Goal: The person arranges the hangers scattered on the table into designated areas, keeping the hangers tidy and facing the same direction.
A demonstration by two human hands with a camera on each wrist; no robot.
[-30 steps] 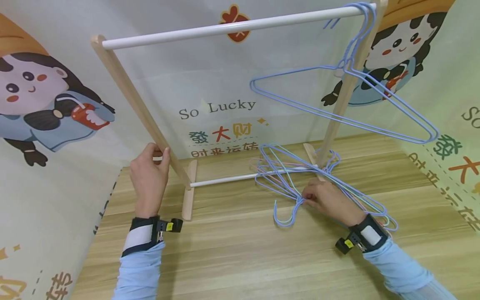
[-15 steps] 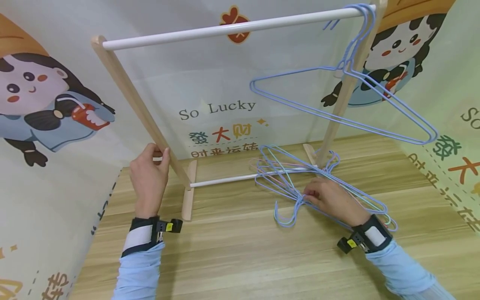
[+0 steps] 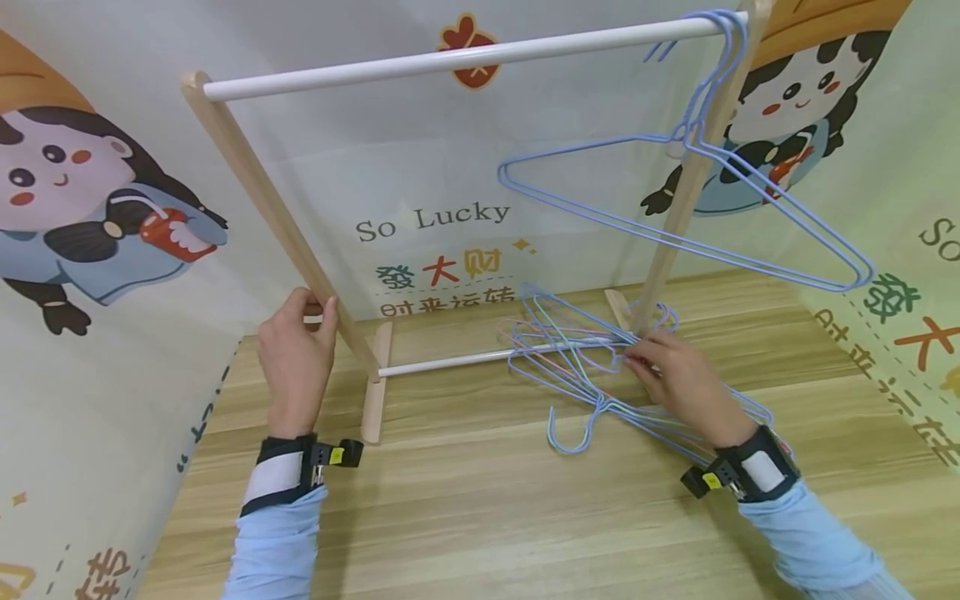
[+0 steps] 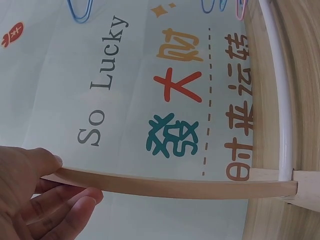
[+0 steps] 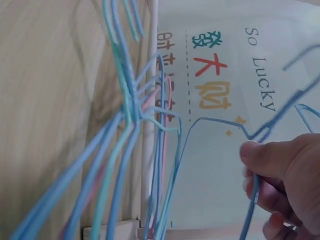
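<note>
My left hand (image 3: 296,358) grips the rack's left wooden post (image 3: 258,185) low down; in the left wrist view its thumb and fingers (image 4: 82,202) lie on either side of that post (image 4: 185,189). My right hand (image 3: 686,379) pinches a blue wire hanger (image 5: 295,102) just below its hook, between thumb and fingers. This hanger is raised over a pile of wire hangers (image 3: 602,403) in blue, green and pink, which lies across the rack's lower bar. The pile's hooks (image 3: 573,451) point to the left front. My right hand hides part of the held hanger in the head view.
Two blue hangers (image 3: 686,131) hang at the right end of the white top rail (image 3: 450,58). The rack's lower bar (image 3: 442,363) runs close above the wooden table (image 3: 450,500). Printed cloth walls (image 3: 315,192) stand behind and at both sides.
My right hand has moved back and slightly right from the pile's necks, lifting one blue hanger apart from the others. The left hand stays on the post.
</note>
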